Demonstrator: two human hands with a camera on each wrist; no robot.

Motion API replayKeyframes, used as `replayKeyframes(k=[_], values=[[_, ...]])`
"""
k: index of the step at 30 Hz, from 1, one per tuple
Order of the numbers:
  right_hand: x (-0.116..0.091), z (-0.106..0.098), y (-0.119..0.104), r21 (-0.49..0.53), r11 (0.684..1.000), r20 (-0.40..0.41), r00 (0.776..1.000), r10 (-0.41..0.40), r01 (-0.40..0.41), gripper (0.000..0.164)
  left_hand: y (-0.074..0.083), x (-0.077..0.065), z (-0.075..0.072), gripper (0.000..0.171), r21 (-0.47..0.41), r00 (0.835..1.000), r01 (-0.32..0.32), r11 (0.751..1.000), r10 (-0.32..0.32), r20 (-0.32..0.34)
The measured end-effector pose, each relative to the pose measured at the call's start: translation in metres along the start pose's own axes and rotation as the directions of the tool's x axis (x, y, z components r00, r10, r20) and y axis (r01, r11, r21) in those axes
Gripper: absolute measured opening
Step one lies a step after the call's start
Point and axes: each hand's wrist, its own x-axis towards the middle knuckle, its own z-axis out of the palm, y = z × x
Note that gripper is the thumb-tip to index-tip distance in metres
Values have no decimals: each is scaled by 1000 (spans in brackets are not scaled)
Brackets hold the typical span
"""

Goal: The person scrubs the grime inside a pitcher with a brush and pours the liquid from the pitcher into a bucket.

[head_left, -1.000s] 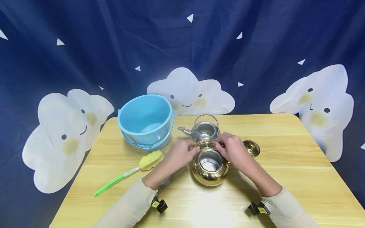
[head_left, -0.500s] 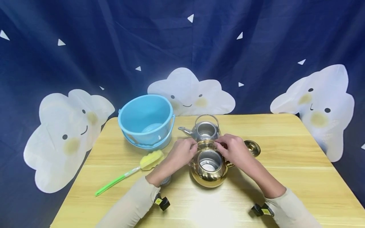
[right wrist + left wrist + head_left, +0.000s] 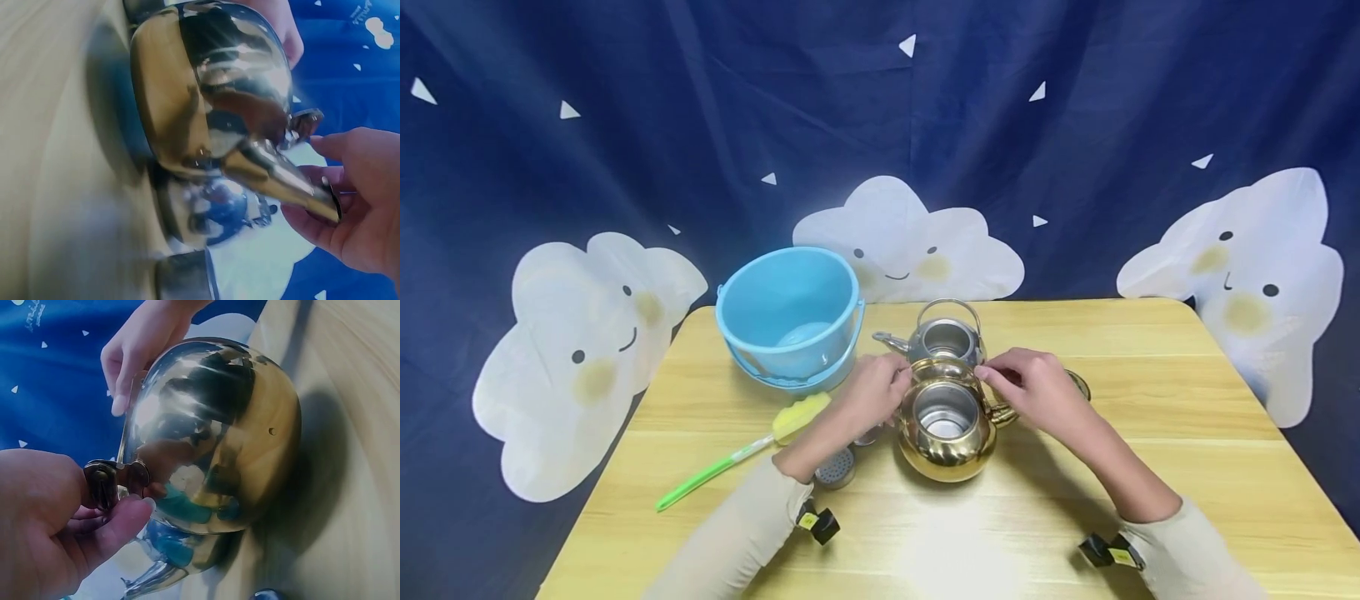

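Observation:
A shiny gold teapot (image 3: 948, 454), lidless with a silver-coloured inside, is between my hands near the middle of the table. My left hand (image 3: 872, 387) pinches its raised handle at the left side; the left wrist view shows thumb and fingers at the handle's hinge. On the other side, my right hand (image 3: 1037, 387) holds the handle with the thumb against it, its other fingers close behind the spout (image 3: 281, 181). In the left wrist view a gap shows between the teapot's base and its shadow. Just behind stands a smaller silver teapot (image 3: 946, 337), also lidless, partly covered.
A light blue bucket (image 3: 790, 358) stands at the back left. Before it lies a yellow sponge brush (image 3: 801, 415) with a green handle. A grey perforated strainer (image 3: 836, 468) sits beside my left wrist. A gold lid (image 3: 1080, 383) shows partly behind my right hand.
The gold teapot has shifted slightly up in the head view, with both hands still on its handle. The perforated strainer shows more beside my left wrist; the lid is more covered.

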Motion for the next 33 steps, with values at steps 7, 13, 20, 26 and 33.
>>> replayKeyframes(k=[7,13,20,26,33], values=[[-2,-12,9,83,993,48,996,80,-83,19,-2,0,-10,23,30,1000,-23,999,23,-19],[-4,-20,9,111,986,149,983,110,-127,28,0,0,-19,23,41,999,-27,999,28,-21],[-5,-25,6,102,991,231,971,64,-90,15,3,-2,-33,20,58,999,-13,998,15,-31],[-2,-29,0,101,992,291,956,43,-76,6,5,-4,-42,21,56,999,-21,998,23,-32],[5,-37,-9,187,967,404,911,84,-172,13,12,-6,-54,23,88,998,-44,995,49,-51]])
